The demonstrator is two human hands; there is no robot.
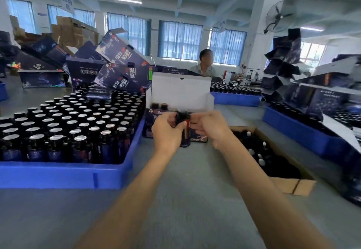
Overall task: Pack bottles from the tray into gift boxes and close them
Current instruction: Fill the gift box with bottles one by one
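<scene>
Bottle [185, 131], dark, black-capped, red strip on its label, is upright between your left hand [167, 132] and right hand [212, 127]; both grip it, the open gift box [179, 90] just beyond.

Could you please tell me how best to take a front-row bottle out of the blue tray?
Pinch the bottle by its cap, coming straight down from above. It stands upright, packed against its neighbours behind the tray wall, so only the cap is free to pinch.
</scene>
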